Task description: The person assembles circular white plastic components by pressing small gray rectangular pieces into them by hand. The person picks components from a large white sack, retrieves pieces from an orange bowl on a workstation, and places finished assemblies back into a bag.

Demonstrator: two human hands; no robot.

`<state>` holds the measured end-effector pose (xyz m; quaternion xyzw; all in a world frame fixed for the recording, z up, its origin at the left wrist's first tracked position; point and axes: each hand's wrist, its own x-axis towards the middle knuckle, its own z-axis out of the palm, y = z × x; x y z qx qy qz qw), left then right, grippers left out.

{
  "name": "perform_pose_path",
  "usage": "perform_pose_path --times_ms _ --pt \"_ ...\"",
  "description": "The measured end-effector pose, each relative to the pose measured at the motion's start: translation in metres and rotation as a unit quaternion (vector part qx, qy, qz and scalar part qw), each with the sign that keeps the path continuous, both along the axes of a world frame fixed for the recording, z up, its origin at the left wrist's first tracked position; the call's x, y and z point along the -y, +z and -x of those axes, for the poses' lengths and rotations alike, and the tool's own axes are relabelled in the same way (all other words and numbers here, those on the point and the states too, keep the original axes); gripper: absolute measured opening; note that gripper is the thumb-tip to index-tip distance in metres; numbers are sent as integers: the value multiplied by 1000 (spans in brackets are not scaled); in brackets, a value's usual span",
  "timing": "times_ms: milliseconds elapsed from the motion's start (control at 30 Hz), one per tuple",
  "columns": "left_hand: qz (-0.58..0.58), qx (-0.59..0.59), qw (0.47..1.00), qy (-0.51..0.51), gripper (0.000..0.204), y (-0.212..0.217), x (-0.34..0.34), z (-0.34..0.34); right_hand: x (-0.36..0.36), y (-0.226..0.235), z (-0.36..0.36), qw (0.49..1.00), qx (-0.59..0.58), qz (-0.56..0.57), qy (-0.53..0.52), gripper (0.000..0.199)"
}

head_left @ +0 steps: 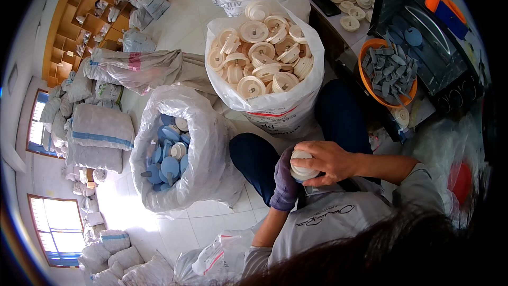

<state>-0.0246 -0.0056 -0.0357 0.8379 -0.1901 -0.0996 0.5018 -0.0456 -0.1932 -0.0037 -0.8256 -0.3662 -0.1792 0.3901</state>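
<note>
In front of my lap I hold a round cream plastic cap (302, 164) with a blue-grey part under it. My left hand (284, 184), in a purple-grey knit glove, is closed around its left side. My bare right hand (332, 162) grips it from above and the right, fingers curled over the rim. Beyond my knees stands a white sack (275, 107) full of cream round caps (253, 30) with small metal pins in their middles. To the left, a clear-lined sack (203, 143) holds blue disc-shaped pieces (170, 166) with a few cream caps among them.
At right, an orange basket (363, 53) of grey plastic pieces (390, 71) sits by a black toaster oven (428, 26) containing blue discs. Cream caps (350, 23) and a black phone (325, 5) lie on the table. Stuffed sacks (100, 127) line the left wall.
</note>
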Motion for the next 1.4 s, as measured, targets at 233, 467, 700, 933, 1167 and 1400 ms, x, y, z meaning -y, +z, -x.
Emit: perform_pose_path --times_ms 233,467,700,933,1167,1400 --pt "287 -304 907 48 59 4 3 -4 -1 4 -8 1000 -2 -12 -28 60" --pt "21 -27 999 10 69 36 22 1 -9 -14 -22 903 -298 -271 -151 31" --pt "-47 79 995 23 68 44 37 9 -16 -20 -30 859 -332 -367 -131 38" --pt "27 112 990 79 68 36 30 -7 -32 -25 -64 847 -323 -400 -133 33" --pt "-22 353 928 115 70 141 -13 -43 114 11 -46 909 13 -127 -396 13" --pt "-18 327 944 32 65 138 14 -56 234 -8 -74 738 -213 153 -622 31"
